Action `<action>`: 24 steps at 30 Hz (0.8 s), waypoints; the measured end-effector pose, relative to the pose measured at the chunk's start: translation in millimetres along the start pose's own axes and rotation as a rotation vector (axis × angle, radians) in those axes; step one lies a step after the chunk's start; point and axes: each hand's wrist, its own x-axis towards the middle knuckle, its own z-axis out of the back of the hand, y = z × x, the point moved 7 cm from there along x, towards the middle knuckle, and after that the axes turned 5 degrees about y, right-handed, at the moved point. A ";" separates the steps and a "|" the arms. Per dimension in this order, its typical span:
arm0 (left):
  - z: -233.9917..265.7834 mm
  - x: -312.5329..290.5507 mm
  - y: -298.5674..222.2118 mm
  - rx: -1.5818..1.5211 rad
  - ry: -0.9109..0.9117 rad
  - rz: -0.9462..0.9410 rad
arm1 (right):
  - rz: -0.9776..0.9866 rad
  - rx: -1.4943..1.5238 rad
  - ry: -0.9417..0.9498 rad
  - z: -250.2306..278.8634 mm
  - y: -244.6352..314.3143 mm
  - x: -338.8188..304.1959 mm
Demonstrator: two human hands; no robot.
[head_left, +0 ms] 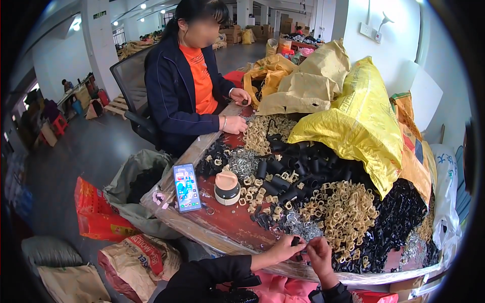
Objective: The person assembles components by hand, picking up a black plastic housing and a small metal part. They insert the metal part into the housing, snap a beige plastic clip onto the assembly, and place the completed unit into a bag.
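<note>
My left hand (pixel 277 252) reaches in over the near edge of the table and pinches a small black plastic piece (pixel 295 241) between thumb and fingers. Close beside it on the right, my right hand (pixel 320 255) is closed with its fingertips together. Whatever sits in those fingertips is too small to make out. Just beyond my hands lies a heap of small silver metal pieces (pixel 302 225). To its right is a large pile of beige plastic rings (pixel 348 214), with small black pieces (pixel 396 219) farther right. Short black tubes (pixel 288 194) lie behind.
A lit phone (pixel 186 188) and a round container with a beige lid (pixel 227 188) stand on the red tabletop (pixel 217 222). Across the table, a co-worker (pixel 187 96) handles a small dark piece. Yellow sacks (pixel 358 116) lean at the back right; an open grey sack (pixel 131 189) stands left.
</note>
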 end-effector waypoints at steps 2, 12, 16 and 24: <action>3.9 -0.6 6.9 -0.126 -0.064 0.061 | 0.104 -0.261 -0.007 -1.8 10.1 1.6; 12.8 -0.7 11.6 -0.154 -0.087 0.070 | 0.618 -0.730 -0.035 -18.8 35.6 -10.2; 22.2 0.1 4.1 -0.059 -0.117 0.061 | 0.488 -0.613 -0.056 -13.3 23.9 -7.0; 14.3 -4.1 1.9 -0.150 -0.083 0.086 | 0.411 -0.793 -0.028 -7.9 20.3 14.4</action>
